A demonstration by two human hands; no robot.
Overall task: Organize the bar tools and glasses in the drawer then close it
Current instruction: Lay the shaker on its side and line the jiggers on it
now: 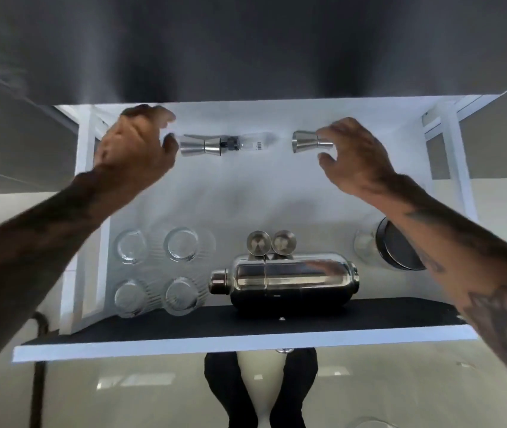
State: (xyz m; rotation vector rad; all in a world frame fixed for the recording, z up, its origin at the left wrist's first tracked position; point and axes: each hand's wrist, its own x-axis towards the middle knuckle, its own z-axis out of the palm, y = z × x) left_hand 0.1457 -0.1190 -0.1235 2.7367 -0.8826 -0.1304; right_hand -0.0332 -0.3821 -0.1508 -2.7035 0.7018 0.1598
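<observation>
The white drawer [276, 193] stands pulled out below me. At its back lies a steel jigger [202, 145], with a clear bottle with a dark cap [252, 143] lying beside it. My left hand [136, 143] touches the jigger's left end, fingers curled around it. My right hand [355, 156] pinches a second steel jigger [307, 144] by its right end. Near the front, a chrome cocktail shaker [286, 279] lies on its side. Two more jiggers [272, 242] stand just behind it. Several clear ribbed glasses [181, 245] stand at the front left.
A glass jar with a dark lid [397, 245] lies at the front right, partly under my right forearm. The drawer's black front panel [184, 327] carries a small knob [282, 319]. A dark countertop overhangs the back. My legs and the pale floor show below.
</observation>
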